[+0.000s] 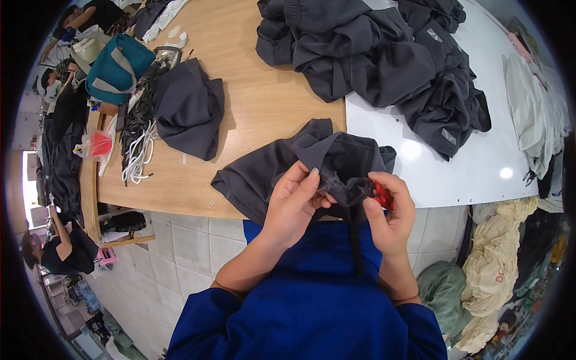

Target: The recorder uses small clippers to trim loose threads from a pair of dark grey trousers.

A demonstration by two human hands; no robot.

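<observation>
At the near edge of the table, overhanging it slightly toward the wearer, lies a dark grey garment (258,174), its worked part lifted up between both hands, likely so the detail sits close to the eyes. Left hand (291,207) pinches the cloth between thumb and fingers, probably to hold that bit flat and steady. Right hand (391,219) has thumb and fingers closed around a small red object (382,195), right at the cloth; exact kind unclear, mostly covered by the fingers. Rest of the garment lies on the tabletop (258,96), which presumably takes its weight. Dark cord (355,249) hangs down the near side, over the blue shirt (336,300). Farther left: dark grey bundle (189,108), with white cords (139,153) just beside it, probably parked within reach. Far right: heap of dark grey garments (360,54), apparently pushed back for working room.
</observation>
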